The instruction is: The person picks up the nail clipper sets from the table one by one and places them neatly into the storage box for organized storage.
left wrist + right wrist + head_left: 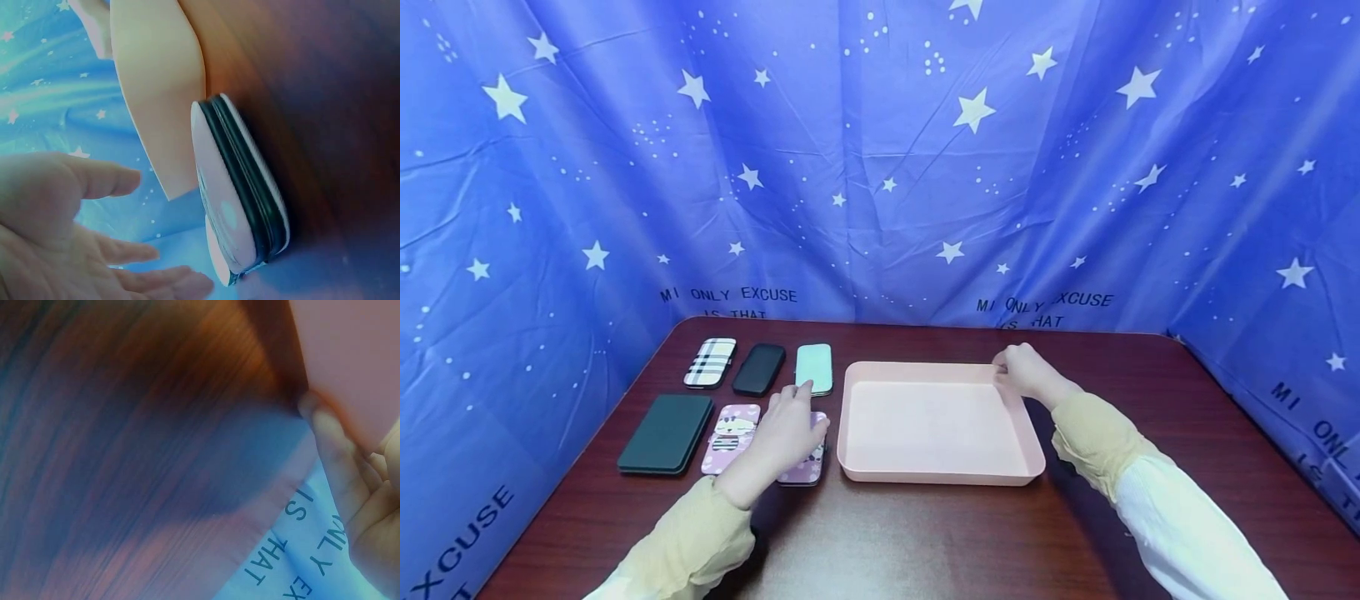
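Observation:
My left hand [785,429] hovers with loosely spread fingers above a pink patterned hard case [808,467], hiding much of it. In the left wrist view the hand lies apart from that case [237,181], whose dark metal-looking edge faces the camera. The pale pink tray [940,429] is a shallow rectangle to the right of the cases. At its back right corner my right hand [1028,372] grips the rim, and the right wrist view shows fingers [340,450] along the outer wall of the tray [356,356].
Behind and left of my left hand lie a mint case [814,364], a black case [759,369], a plaid case [711,362], a dark green flat box [666,433] and another pink patterned case [724,446]. A blue starry curtain [887,225] surrounds the wooden table [925,542].

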Available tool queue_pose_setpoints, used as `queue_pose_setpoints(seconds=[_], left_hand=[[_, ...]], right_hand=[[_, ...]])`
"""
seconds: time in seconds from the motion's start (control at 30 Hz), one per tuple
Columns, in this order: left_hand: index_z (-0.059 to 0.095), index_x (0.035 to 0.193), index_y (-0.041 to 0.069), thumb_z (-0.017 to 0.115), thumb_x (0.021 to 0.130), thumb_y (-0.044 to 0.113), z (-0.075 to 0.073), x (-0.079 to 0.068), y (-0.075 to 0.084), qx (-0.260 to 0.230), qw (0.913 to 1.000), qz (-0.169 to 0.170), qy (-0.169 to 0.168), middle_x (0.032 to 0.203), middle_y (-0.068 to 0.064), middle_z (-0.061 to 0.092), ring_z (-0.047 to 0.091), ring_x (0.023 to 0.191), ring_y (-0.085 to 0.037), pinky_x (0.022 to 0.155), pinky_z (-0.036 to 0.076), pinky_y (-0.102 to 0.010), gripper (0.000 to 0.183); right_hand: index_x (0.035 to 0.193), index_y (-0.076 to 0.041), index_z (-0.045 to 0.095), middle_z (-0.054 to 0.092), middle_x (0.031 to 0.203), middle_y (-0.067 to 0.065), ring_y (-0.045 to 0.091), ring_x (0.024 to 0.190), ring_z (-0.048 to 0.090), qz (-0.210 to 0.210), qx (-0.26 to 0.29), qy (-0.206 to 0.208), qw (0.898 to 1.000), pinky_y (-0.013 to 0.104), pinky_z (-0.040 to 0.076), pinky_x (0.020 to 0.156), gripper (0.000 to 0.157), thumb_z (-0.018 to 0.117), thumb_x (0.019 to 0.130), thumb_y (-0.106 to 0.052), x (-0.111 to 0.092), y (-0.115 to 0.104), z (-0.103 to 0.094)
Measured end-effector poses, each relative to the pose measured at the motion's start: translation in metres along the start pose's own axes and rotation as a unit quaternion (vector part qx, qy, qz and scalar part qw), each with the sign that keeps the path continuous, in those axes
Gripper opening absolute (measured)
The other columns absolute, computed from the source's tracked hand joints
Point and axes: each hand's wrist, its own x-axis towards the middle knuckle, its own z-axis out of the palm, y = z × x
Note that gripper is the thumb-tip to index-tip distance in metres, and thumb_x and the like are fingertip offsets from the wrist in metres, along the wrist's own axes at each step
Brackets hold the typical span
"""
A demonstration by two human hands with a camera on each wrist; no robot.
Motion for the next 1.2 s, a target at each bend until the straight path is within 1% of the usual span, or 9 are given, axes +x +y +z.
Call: queue_pose_setpoints(seconds=[0.1, 0.17, 0.3, 0.53, 0.67, 0.83, 0.93, 1.03, 1.2], left_hand=[[0.044, 0.132, -0.01, 0.066, 0.085, 0.028, 0.0, 0.001, 0.002, 0.044, 0.9988, -0.011, -0.018, 0.121, -0.031, 0.05, 0.048, 0.11, -0.044, 0.086, 0.047, -0.053, 0.064], [0.048, 0.125, -0.011, 0.066, 0.085, 0.032, 0.0, 0.002, 0.004, 0.067, 0.997, -0.026, -0.027, 0.115, -0.029, 0.052, 0.048, 0.107, -0.042, 0.08, 0.048, -0.053, 0.061], [0.054, 0.109, -0.011, 0.066, 0.083, 0.046, 0.002, 0.008, 0.005, 0.11, 0.9907, -0.063, -0.051, 0.102, -0.025, 0.05, 0.048, 0.098, -0.038, 0.073, 0.05, -0.05, 0.064], [0.055, 0.114, -0.014, 0.066, 0.078, 0.058, 0.007, 0.02, 0.002, 0.155, 0.9734, -0.108, -0.13, 0.102, -0.026, 0.053, 0.058, 0.092, -0.036, 0.079, 0.052, -0.045, 0.082], [0.054, 0.114, -0.015, 0.068, 0.076, 0.058, 0.01, 0.024, -0.001, 0.156, 0.97, -0.115, -0.146, 0.103, -0.027, 0.054, 0.061, 0.091, -0.034, 0.08, 0.053, -0.044, 0.083], [0.054, 0.114, -0.013, 0.071, 0.072, 0.06, 0.011, 0.028, -0.003, 0.142, 0.9703, -0.123, -0.152, 0.108, -0.027, 0.057, 0.059, 0.097, -0.033, 0.082, 0.052, -0.044, 0.086], [0.055, 0.112, -0.011, 0.072, 0.069, 0.063, 0.01, 0.03, -0.005, 0.136, 0.9707, -0.126, -0.153, 0.107, -0.024, 0.059, 0.059, 0.096, -0.032, 0.081, 0.052, -0.044, 0.087], [0.055, 0.114, -0.011, 0.072, 0.067, 0.065, 0.009, 0.032, -0.008, 0.134, 0.971, -0.122, -0.156, 0.107, -0.023, 0.059, 0.059, 0.095, -0.031, 0.081, 0.052, -0.043, 0.09], [0.053, 0.118, -0.01, 0.073, 0.065, 0.066, 0.007, 0.034, -0.011, 0.121, 0.9728, -0.123, -0.154, 0.11, -0.023, 0.058, 0.058, 0.096, -0.03, 0.085, 0.051, -0.043, 0.095]], right_hand=[[0.058, -0.009, 0.057, 0.056, 0.058, -0.002, 0.012, 0.053, 0.039, 0.001, -0.001, 0.003, 1.0, 0.027, 0.038, 0.051, 0.02, 0.06, 0.072, 0.004, 0.0, 0.0, -0.001], [0.057, -0.01, 0.056, 0.056, 0.058, -0.002, 0.012, 0.053, 0.039, 0.001, -0.004, 0.004, 1.0, 0.028, 0.039, 0.051, 0.021, 0.061, 0.072, 0.003, 0.0, 0.0, 0.0], [0.054, -0.011, 0.052, 0.049, 0.055, -0.004, 0.012, 0.052, 0.035, -0.006, -0.006, 0.01, 1.0, 0.026, 0.034, 0.05, 0.023, 0.059, 0.071, 0.004, 0.0, 0.0, 0.001], [0.053, -0.011, 0.051, 0.044, 0.053, -0.006, 0.012, 0.052, 0.033, -0.009, -0.009, 0.014, 1.0, 0.025, 0.032, 0.05, 0.024, 0.059, 0.07, 0.005, 0.0, 0.0, 0.002], [0.054, -0.01, 0.053, 0.046, 0.054, -0.005, 0.012, 0.053, 0.035, -0.005, -0.013, 0.01, 1.0, 0.026, 0.034, 0.051, 0.023, 0.06, 0.071, 0.004, -0.002, -0.001, 0.002], [0.055, -0.01, 0.055, 0.054, 0.056, -0.003, 0.013, 0.053, 0.038, -0.008, -0.012, 0.019, 1.0, 0.029, 0.039, 0.052, 0.022, 0.061, 0.07, 0.004, -0.004, -0.003, 0.0], [0.055, -0.01, 0.054, 0.052, 0.055, -0.003, 0.013, 0.053, 0.038, -0.006, -0.012, 0.021, 1.0, 0.029, 0.038, 0.051, 0.022, 0.062, 0.07, 0.004, -0.005, -0.003, 0.0], [0.055, -0.009, 0.054, 0.051, 0.055, -0.002, 0.014, 0.053, 0.037, 0.009, -0.009, 0.017, 1.0, 0.029, 0.036, 0.051, 0.022, 0.062, 0.071, 0.004, -0.003, -0.003, 0.001], [0.063, -0.006, 0.061, 0.061, 0.063, 0.003, 0.015, 0.057, 0.046, 0.043, -0.003, 0.004, 0.999, 0.032, 0.043, 0.054, 0.016, 0.064, 0.075, 0.003, 0.0, -0.002, 0.004]])
